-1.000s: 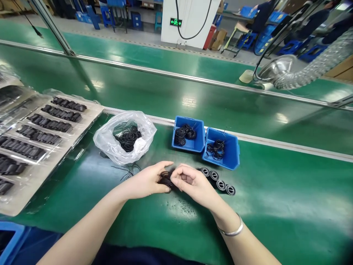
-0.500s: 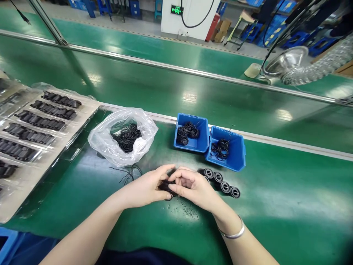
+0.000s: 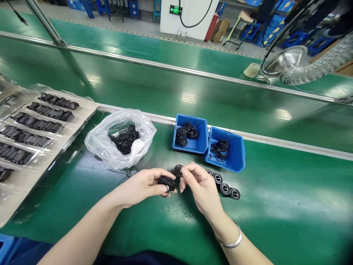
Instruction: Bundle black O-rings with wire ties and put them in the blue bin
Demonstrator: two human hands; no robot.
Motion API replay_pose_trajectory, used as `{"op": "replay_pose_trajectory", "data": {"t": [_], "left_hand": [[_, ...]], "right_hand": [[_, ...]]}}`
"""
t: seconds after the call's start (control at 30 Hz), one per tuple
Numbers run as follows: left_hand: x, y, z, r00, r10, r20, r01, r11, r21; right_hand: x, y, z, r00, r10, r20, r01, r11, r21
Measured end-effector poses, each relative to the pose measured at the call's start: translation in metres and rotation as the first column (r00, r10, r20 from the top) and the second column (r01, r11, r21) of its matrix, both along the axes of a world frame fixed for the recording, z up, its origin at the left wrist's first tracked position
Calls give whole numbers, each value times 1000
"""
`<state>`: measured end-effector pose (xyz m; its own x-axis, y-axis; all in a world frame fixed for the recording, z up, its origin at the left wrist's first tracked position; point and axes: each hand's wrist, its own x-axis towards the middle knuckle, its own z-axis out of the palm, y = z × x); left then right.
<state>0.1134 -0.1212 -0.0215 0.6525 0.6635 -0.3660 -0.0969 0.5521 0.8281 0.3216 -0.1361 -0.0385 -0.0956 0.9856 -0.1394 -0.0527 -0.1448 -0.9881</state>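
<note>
My left hand is closed around a bundle of thin black rings, which look like rubber O-rings. Just to its right, my right hand pinches a smaller black ring or few rings between thumb and fingertips, apart from the bundle. How many it holds is too small to tell. Beyond my left hand sits a clear plastic bag, open at the top, with a heap of similar black rings inside. Some loose black strands lie between bag and hand.
Two blue bins hold black ring bundles. Several black cylindrical parts stand right of my right hand. Trays of black parts lie at the left. A metal rail crosses behind; a flexible duct hangs upper right.
My hands have drawn apart. The right hand has moved slightly right, away from the bundle, with a ring or few in its fingertips. The left hand still holds the bundle, now more visible.
</note>
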Motion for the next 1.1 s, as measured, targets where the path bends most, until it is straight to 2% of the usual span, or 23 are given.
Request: {"op": "replay_pose_trajectory", "data": {"t": [0.13,0.33,0.47,0.67,0.83,1.1], "left_hand": [[2,-2,4,985,130,114,-112,982,-150],[5,-3,1,956,214,202,-154,948,-277],[6,-4,-3,946,254,202,-192,940,-284],[8,-6,-7,949,258,184,-206,943,-261],[10,-8,-9,956,247,160,-212,956,-205],[13,-10,-6,961,238,137,-204,953,-225]], "right_hand": [[-2,-4,-1,990,-28,135,17,997,78],[-4,-8,-7,999,36,0,-36,997,-74],[-4,-8,-9,997,35,-64,-43,992,-119],[-3,-9,-10,998,44,-43,-49,991,-125],[-2,-10,-7,998,59,-30,-62,993,-102],[0,-10,-5,995,101,-23,-103,993,-51]]}}
